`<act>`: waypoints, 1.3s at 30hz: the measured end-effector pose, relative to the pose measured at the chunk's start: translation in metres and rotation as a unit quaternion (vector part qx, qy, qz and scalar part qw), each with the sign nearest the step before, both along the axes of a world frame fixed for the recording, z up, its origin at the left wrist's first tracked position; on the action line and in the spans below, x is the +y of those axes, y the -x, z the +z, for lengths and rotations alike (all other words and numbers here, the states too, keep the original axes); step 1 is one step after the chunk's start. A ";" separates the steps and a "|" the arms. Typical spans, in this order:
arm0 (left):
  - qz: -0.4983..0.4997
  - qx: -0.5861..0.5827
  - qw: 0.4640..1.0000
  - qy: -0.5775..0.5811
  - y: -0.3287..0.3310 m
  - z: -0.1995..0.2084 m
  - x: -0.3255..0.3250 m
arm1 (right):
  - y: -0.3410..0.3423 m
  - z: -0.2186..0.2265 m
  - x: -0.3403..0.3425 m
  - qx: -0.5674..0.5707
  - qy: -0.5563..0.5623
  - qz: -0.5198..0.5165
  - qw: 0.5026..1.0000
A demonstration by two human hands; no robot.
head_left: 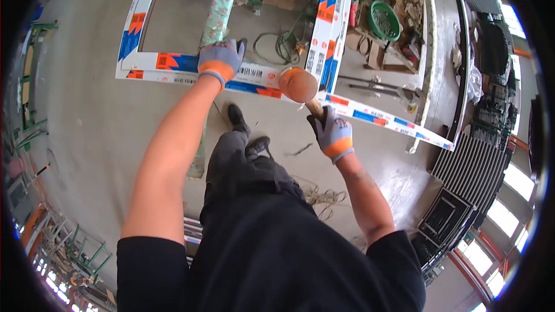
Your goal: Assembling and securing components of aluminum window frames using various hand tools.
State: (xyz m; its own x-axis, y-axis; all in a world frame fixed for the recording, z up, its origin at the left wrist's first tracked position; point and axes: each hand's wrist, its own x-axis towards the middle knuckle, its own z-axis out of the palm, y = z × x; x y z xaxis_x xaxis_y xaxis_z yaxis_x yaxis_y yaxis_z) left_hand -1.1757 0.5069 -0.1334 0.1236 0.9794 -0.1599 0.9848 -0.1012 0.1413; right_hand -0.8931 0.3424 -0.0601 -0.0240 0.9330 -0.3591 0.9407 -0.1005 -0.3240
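Dark trousers and a black shirt are filling the bottom of the view, and our two bare forearms are reaching up from them. Our right hand (pixel 333 133), in a grey glove with an orange cuff, is gripping the wooden handle of a mallet (pixel 299 85), fingers wrapped tight around it. Its rounded orange-brown head is sitting just above those fingers, touching or almost touching the white window frame (pixel 173 60) (we cannot tell which). Our left hand (pixel 220 59), gloved the same way, is pressing flat on the frame's near rail, fingers spread wide and holding nothing, well to the left of the mallet head. Blue and orange protective film is covering the frame's rails, which are running out from both hands across the grey concrete floor (pixel 87 138). Beyond the left fingers a long pale wrapped bar (pixel 219 11) is lying under the frame. Farther out, past the mallet, a green coiled hose (pixel 286 43) and a green basket (pixel 384 20) are sitting among workshop clutter.
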 end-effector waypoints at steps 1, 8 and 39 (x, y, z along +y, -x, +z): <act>0.007 0.020 0.999 0.024 -0.001 0.006 -0.005 | 0.000 0.008 -0.002 0.020 0.010 -0.029 0.999; 0.053 -0.017 0.994 0.095 0.016 0.025 -0.003 | 0.020 0.038 -0.012 0.056 -0.072 -0.029 0.995; -0.037 -0.140 0.989 0.022 0.058 0.030 -0.034 | 0.366 0.110 0.229 -0.039 -0.098 0.559 0.822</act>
State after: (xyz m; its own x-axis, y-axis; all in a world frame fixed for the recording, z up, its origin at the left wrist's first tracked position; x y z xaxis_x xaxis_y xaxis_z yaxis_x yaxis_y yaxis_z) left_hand -1.2339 0.4725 -0.1034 0.2393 0.9591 -0.1511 0.8964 -0.1584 0.4140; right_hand -1.2594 0.5717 0.0496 -0.8901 0.3841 -0.2452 0.4286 0.8885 -0.1640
